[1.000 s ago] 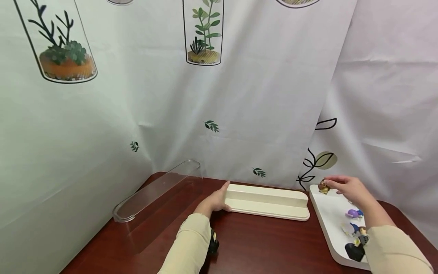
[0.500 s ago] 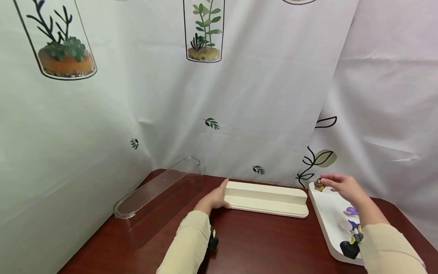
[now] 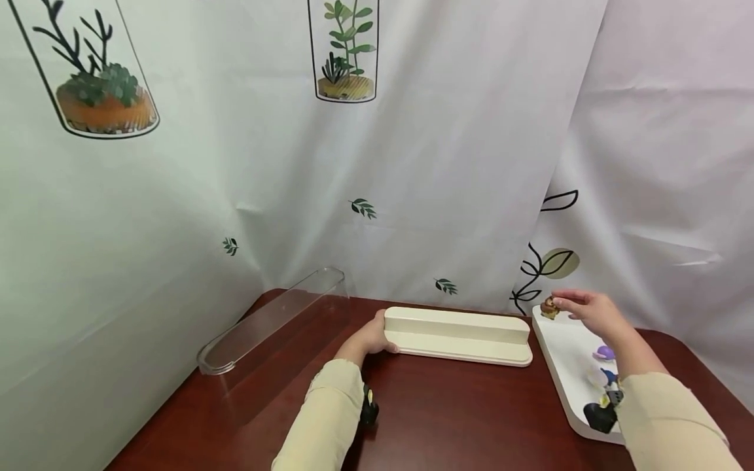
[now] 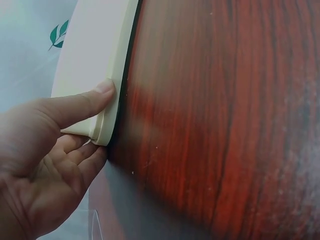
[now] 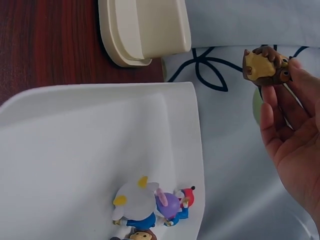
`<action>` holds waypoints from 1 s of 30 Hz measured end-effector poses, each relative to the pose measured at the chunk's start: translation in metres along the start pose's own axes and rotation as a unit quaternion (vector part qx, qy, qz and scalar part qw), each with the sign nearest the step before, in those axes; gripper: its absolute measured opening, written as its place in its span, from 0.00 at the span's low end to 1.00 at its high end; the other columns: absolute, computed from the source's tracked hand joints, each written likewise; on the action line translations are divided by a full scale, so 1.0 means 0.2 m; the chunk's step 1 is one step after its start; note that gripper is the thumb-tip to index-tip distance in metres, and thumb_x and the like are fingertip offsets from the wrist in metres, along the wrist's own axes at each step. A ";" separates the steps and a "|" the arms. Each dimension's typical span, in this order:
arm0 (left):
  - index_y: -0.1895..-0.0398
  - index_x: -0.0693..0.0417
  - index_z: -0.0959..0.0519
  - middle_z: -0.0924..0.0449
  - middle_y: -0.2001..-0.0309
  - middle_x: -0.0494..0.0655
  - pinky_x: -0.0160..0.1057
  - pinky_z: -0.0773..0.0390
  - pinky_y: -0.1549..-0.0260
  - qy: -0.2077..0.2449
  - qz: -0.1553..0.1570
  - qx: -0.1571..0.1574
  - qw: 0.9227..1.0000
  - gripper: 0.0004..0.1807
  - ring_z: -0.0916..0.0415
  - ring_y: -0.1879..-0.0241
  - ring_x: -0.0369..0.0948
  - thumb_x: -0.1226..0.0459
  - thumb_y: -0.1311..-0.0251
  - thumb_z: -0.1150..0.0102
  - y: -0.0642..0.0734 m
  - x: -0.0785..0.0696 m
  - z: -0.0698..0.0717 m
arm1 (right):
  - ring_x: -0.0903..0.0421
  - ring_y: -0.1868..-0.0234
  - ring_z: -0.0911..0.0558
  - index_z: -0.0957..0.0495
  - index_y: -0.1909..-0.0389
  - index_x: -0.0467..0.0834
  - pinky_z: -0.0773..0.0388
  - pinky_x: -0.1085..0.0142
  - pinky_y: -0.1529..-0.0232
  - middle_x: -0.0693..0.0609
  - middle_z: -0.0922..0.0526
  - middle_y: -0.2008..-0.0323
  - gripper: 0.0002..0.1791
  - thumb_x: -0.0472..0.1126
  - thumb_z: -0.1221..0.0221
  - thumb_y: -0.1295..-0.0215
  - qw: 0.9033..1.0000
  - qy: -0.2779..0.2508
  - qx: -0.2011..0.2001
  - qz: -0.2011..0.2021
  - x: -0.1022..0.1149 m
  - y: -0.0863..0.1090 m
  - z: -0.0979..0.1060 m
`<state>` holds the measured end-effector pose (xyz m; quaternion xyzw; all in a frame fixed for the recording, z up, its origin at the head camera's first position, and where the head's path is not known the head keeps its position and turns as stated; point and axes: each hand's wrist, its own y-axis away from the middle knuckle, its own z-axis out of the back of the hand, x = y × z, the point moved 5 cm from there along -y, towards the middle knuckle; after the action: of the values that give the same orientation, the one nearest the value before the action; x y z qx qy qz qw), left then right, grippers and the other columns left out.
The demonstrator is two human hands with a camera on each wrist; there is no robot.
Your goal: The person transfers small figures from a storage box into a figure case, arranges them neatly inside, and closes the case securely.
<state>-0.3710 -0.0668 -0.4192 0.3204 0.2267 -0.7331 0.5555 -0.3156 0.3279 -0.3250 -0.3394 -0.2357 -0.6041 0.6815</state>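
My left hand (image 3: 370, 335) grips the left end of a cream stepped display base (image 3: 459, 335) on the table. In the left wrist view its thumb lies on the front ledge, and the other fingers curl around the end. My right hand (image 5: 300, 135) pinches a small brown owl figurine (image 5: 262, 67) with a tan front, between thumb and fingers. In the head view the owl shows over the far left corner of a white tray (image 3: 565, 360). Inside that tray lie several figurines, including a purple one (image 5: 168, 205) and a red-capped one (image 5: 184, 202).
A long clear plastic cover (image 3: 273, 320) stands at the table's left side. A dark object (image 3: 369, 409) shows beside my left forearm. White patterned cloth (image 3: 448, 196) hangs close behind the dark red wooden table (image 3: 459, 412). The base's right end stands close to the tray.
My right hand has moved slightly left with the owl figurine. My left fingertips, earlier visible at the base's back corner, are now behind its end. The head view has shifted a little.
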 end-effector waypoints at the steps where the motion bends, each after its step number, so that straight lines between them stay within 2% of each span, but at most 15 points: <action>1: 0.34 0.66 0.50 0.32 0.47 0.61 0.48 0.36 0.46 0.002 0.001 0.002 1.000 0.49 0.32 0.48 0.52 0.68 0.56 0.28 0.00 0.00 0.00 | 0.70 0.65 0.25 0.31 0.45 0.26 0.24 0.55 0.59 0.34 0.22 0.54 0.29 0.49 0.48 0.32 1.000 0.001 0.000 0.001 0.00 0.00 0.00; 6: 0.34 0.68 0.52 0.33 0.46 0.61 0.48 0.36 0.45 0.004 0.014 0.014 1.000 0.50 0.33 0.47 0.52 0.68 0.55 0.29 0.01 0.02 -0.01 | 0.66 0.64 0.23 0.31 0.45 0.26 0.24 0.53 0.58 0.34 0.22 0.54 0.29 0.49 0.47 0.32 1.000 -0.003 0.009 0.001 0.00 0.00 -0.02; 11: 0.34 0.69 0.51 0.33 0.46 0.61 0.48 0.36 0.46 0.014 0.010 0.017 1.000 0.48 0.33 0.48 0.51 0.69 0.54 0.29 0.00 0.01 -0.01 | 0.62 0.63 0.22 0.32 0.44 0.26 0.25 0.50 0.56 0.33 0.22 0.53 0.30 0.50 0.47 0.33 1.000 -0.003 0.009 0.001 0.00 -0.01 -0.01; 17: 0.34 0.70 0.52 0.34 0.45 0.61 0.48 0.36 0.46 0.016 -0.009 0.022 1.000 0.49 0.34 0.47 0.52 0.71 0.55 0.30 -0.01 -0.01 0.00 | 0.49 0.58 0.20 0.33 0.42 0.27 0.27 0.49 0.55 0.31 0.25 0.50 0.31 0.51 0.49 0.32 1.000 -0.003 0.015 0.008 0.02 -0.02 0.00; 20: 0.33 0.69 0.53 0.39 0.43 0.62 0.48 0.37 0.45 0.007 -0.003 0.017 1.000 0.50 0.36 0.47 0.53 0.70 0.54 0.30 0.00 -0.02 0.01 | 0.45 0.57 0.20 0.32 0.43 0.26 0.26 0.49 0.55 0.31 0.24 0.50 0.30 0.49 0.49 0.31 1.000 0.000 0.017 0.012 0.04 -0.02 0.00; 26: 0.30 0.66 0.54 0.47 0.39 0.63 0.47 0.37 0.45 -0.012 0.020 0.012 1.000 0.53 0.38 0.45 0.54 0.67 0.54 0.29 0.00 -0.01 0.01 | 0.42 0.57 0.21 0.32 0.43 0.26 0.27 0.48 0.55 0.31 0.25 0.50 0.30 0.50 0.49 0.31 1.000 0.003 0.021 0.009 0.05 -0.03 -0.01; 30: 0.30 0.64 0.55 0.46 0.39 0.62 0.47 0.37 0.44 -0.006 0.014 0.012 1.000 0.55 0.39 0.44 0.53 0.68 0.56 0.28 0.00 -0.01 0.00 | 0.42 0.57 0.21 0.33 0.43 0.26 0.27 0.47 0.54 0.30 0.26 0.50 0.30 0.50 0.49 0.31 1.000 0.005 0.020 0.008 0.06 -0.03 -0.01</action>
<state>-0.3713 -0.0661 -0.4172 0.3255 0.2100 -0.7299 0.5632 -0.3199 0.3179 -0.3171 -0.3250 -0.2417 -0.5951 0.6941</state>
